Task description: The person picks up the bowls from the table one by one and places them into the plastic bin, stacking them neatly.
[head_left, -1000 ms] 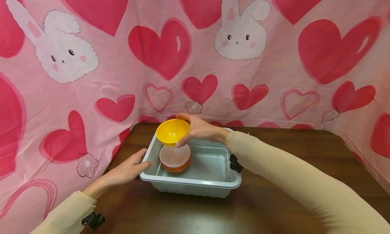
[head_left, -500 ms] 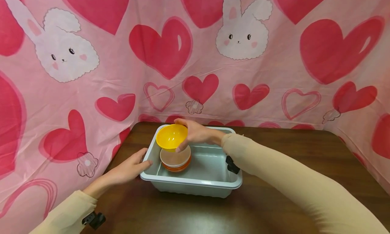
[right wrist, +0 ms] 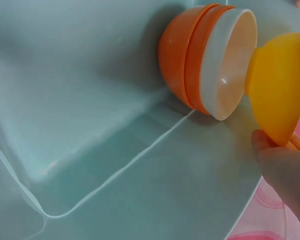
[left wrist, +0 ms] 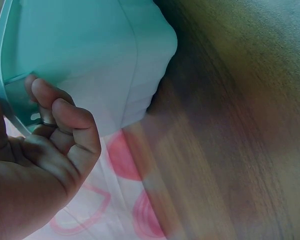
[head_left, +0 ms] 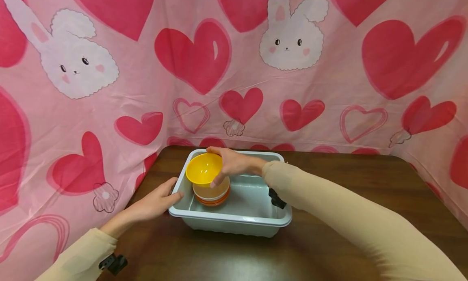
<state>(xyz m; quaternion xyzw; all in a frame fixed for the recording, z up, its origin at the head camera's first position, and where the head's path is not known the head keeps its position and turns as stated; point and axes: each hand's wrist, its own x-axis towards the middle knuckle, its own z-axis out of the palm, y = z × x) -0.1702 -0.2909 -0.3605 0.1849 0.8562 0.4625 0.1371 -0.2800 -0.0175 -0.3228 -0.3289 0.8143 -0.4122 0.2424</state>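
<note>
My right hand holds a yellow bowl by its rim, thumb on the near side and fingers behind. Just below it, a white bowl sits nested on top of orange bowls, stacked in the left part of a pale grey-green plastic basin. In the right wrist view the yellow bowl's base is right at the white bowl's mouth. My left hand grips the basin's left rim, thumb on top; the left wrist view shows its fingers curled under the lip.
The basin stands on a dark brown wooden table. Pink cloth with hearts and rabbits hangs behind the table and along its sides. The basin's right part shows its bare floor.
My right hand has lowered the yellow bowl toward the stacked bowls, moving down and slightly left. The left hand stays on the basin's rim.
</note>
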